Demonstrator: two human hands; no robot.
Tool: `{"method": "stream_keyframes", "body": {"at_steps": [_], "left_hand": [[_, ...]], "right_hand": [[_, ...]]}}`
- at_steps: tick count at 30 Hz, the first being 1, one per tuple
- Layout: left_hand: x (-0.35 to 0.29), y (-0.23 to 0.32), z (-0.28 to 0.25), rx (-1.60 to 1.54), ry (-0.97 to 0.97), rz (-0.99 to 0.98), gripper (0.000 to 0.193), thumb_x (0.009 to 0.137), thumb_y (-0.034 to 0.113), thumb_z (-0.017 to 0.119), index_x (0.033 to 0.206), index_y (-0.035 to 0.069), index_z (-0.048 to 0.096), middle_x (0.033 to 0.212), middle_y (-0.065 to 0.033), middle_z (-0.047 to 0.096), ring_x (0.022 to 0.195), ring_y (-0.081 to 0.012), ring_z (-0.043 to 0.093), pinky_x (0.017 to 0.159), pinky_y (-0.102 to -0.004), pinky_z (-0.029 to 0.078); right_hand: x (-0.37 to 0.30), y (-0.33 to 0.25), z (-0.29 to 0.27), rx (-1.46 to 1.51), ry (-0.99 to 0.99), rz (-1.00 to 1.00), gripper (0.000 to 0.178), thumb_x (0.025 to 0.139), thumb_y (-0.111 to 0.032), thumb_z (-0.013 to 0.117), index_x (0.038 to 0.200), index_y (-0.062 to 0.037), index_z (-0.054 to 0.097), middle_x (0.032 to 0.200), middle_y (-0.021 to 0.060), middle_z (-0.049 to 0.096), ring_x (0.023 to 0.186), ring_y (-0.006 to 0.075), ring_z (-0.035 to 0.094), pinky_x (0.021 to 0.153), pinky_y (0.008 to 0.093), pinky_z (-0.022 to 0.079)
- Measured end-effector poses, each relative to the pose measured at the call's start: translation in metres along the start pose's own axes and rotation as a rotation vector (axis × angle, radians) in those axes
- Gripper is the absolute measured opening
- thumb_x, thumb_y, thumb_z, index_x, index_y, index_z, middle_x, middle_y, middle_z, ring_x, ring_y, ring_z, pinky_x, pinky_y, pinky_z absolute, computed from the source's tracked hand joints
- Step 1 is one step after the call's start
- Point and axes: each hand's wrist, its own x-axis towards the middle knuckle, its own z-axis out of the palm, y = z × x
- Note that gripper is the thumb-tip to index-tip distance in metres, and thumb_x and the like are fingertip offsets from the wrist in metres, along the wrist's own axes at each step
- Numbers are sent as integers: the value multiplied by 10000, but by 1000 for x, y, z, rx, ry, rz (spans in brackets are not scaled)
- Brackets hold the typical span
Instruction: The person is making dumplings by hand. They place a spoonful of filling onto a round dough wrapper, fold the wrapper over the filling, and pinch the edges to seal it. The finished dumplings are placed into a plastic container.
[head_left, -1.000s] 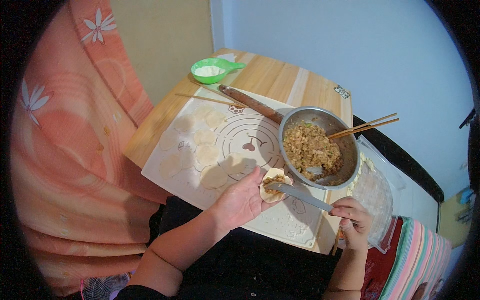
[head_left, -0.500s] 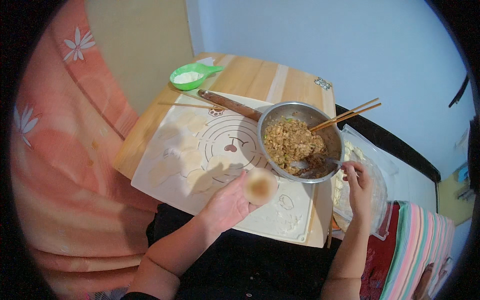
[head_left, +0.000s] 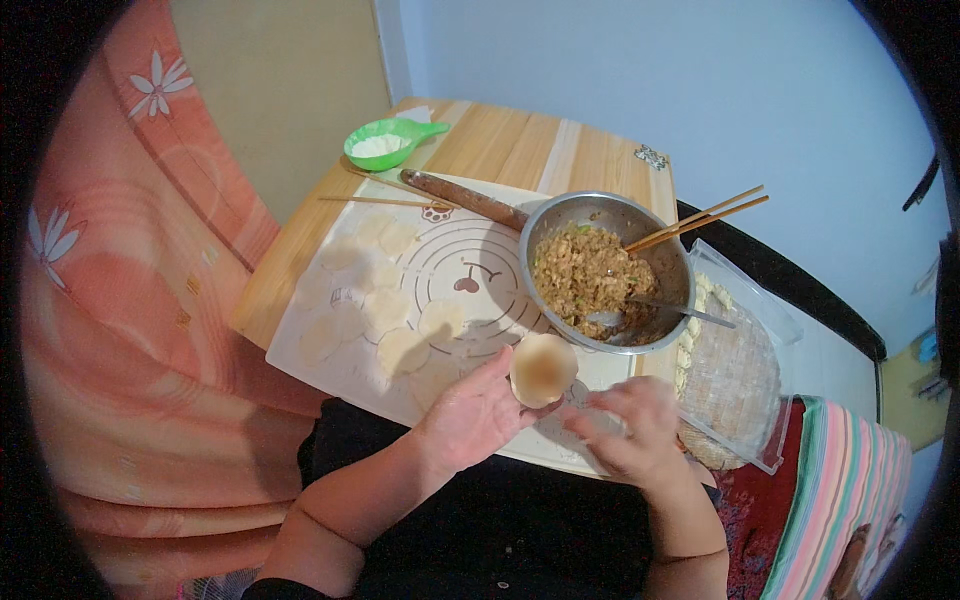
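Note:
My left hand (head_left: 468, 415) holds a round dumpling wrapper (head_left: 543, 371) with a brownish patch of filling at its middle; the wrapper looks slightly cupped. Close by on its right is my right hand (head_left: 637, 430), empty and a little blurred, its fingers apart. Behind both hands stands a steel bowl (head_left: 680, 277) of minced filling (head_left: 585, 268). A metal spoon (head_left: 700, 314) rests in the bowl, its handle over the near right rim. Several flat dough wrappers (head_left: 403, 352) lie on the white pastry mat (head_left: 330, 375), left of the bowl.
A wooden rolling pin (head_left: 465, 198) lies against the bowl. Chopsticks (head_left: 705, 220) stick out of the filling, and a thin stick (head_left: 375, 201) lies on the mat. A green scoop of flour (head_left: 418, 131) sits at the far left. A clear tray (head_left: 770, 440) with dumplings stands to the right.
My right hand has let go of the spoon, leaving it in the bowl, and has moved left and nearer, toward the wrapper. My left hand has shifted slightly right with the wrapper.

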Motion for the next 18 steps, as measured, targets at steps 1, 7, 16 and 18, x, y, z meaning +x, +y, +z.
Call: {"method": "stream_keyframes", "body": {"at_steps": [1,7,16,18], "left_hand": [[-1,-1,0,10,0,-6,509,999,356,285,1384,23,296,1394,-156,388,1283,-254,389,1083,-400,295],[-2,-7,-3,8,26,-40,489,1008,333,256,1387,25,289,1386,-119,404,1251,-243,420,1059,-363,328],[-9,-4,1,92,3,35,432,1006,262,304,1386,57,317,1346,-81,444,1185,-196,466,1018,-373,361],[-10,-2,5,98,-2,53,429,1005,261,307,1386,62,320,1339,-82,449,1176,-191,470,1013,-379,364]], "right_hand": [[5,-5,7,-47,-6,-92,282,674,-133,710,949,-186,672,974,-1,601,851,173,544,711,313,455],[6,-8,20,-160,-44,-150,242,716,-185,645,955,-160,679,973,-2,591,858,169,546,712,298,461],[13,-17,23,211,42,248,337,609,-35,720,939,-93,681,1051,103,597,908,278,582,740,363,491],[14,-19,25,245,49,293,338,606,-4,712,935,-75,677,1080,130,599,926,297,596,749,368,498]]}}
